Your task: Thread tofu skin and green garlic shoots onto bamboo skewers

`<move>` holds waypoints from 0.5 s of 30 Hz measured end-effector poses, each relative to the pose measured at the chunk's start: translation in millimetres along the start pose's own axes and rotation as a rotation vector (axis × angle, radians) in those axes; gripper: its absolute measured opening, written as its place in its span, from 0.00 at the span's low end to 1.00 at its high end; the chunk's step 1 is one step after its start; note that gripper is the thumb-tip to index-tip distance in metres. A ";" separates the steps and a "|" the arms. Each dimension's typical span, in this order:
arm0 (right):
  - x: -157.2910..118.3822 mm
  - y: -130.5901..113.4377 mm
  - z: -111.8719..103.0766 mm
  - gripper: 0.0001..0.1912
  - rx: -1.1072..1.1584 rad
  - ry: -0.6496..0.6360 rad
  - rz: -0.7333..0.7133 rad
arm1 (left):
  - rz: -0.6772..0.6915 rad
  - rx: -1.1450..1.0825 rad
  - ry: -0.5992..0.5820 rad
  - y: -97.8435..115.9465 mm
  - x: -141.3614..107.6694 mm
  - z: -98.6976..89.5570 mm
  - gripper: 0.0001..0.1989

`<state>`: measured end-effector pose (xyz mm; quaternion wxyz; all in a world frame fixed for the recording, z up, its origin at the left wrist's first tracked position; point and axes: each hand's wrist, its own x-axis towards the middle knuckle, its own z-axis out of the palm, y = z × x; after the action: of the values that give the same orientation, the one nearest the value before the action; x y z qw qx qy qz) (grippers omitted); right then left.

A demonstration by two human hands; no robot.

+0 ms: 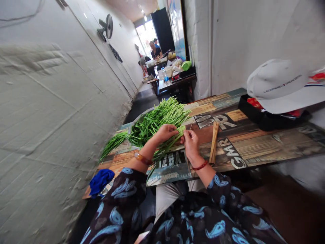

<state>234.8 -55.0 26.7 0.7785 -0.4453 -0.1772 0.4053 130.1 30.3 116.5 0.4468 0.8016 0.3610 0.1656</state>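
My left hand [166,133] is closed around a small bunch of chives [181,130], long green stems with paler ends pointing right. At those pale ends, my right hand [191,142] pinches a thin brown strip [187,154], which hangs toward the table edge and also sticks up above the fingers. Just beyond the hands, a large heap of chives [162,117] lies in a grey basin [139,119]. Right of my right hand rests a bundle of thin tan strips [214,142]. How far the held strip wraps around the bunch cannot be made out.
The wood-patterned table [264,145] carries a white cap [276,84] over a black tray [269,120] at right. More chives [114,144] and a blue cloth [101,182] lie at left. A wall stands close on the left. People [156,52] are at farther tables.
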 end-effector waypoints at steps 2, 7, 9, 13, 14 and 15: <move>-4.7 -0.8 1.6 0.23 0.022 -0.023 0.013 | -0.006 -0.016 -0.022 -0.2 -1.5 0.2 0.12; -11.9 -16.0 7.6 0.26 0.062 -0.165 0.108 | -0.045 -0.054 -0.127 5.7 -6.1 -0.6 0.18; -13.1 -24.4 11.5 0.26 0.032 -0.189 0.116 | -0.009 -0.015 -0.130 7.3 -10.8 -7.2 0.19; -14.0 -43.5 17.2 0.24 0.011 -0.171 0.032 | -0.016 0.029 -0.148 0.1 -32.9 -36.5 0.23; -14.3 -48.8 18.4 0.24 0.007 -0.164 0.004 | -0.031 0.026 -0.153 -2.7 -40.2 -45.3 0.22; -15.0 -54.1 19.8 0.24 0.000 -0.160 -0.021 | -0.037 0.017 -0.150 -5.0 -47.3 -53.9 0.21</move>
<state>238.7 -70.8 83.9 0.7662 -0.4095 -0.2433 0.4315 63.9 29.9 144.5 0.4686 0.8087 0.3429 0.0938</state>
